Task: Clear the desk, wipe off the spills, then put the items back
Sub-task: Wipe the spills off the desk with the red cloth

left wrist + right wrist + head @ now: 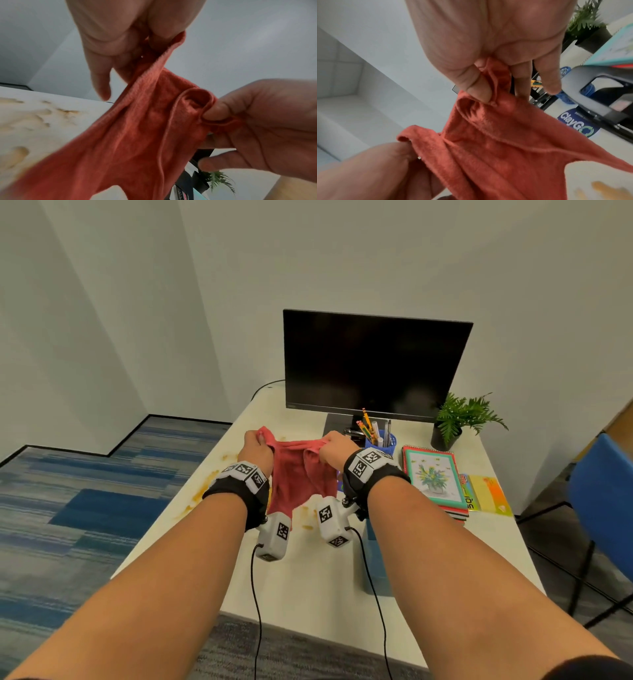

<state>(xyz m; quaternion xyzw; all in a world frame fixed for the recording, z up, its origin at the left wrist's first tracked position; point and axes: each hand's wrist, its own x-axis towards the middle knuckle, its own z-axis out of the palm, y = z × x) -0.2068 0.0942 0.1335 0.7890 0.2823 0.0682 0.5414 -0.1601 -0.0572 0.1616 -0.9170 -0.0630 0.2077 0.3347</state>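
Observation:
A red cloth point(301, 474) hangs spread between both hands above the white desk point(318, 570). My left hand point(255, 445) pinches its upper left corner, and my right hand point(337, 445) pinches the upper right corner. In the left wrist view the left hand point(137, 44) grips the cloth point(130, 135) near the hem while the right hand point(223, 116) pinches a fold. The right wrist view shows the right hand point(486, 86) pinching the cloth point(496, 148). Orange-brown spills point(205, 487) streak the desk's left side and lie under the cloth point(306, 520).
A black monitor point(373, 364) stands at the back. A blue pen holder point(382, 440), a potted plant point(459, 419) and a stack of notebooks point(435, 477) sit to the right. A blue box point(375, 563) lies under my right forearm. A blue chair point(603, 501) is at far right.

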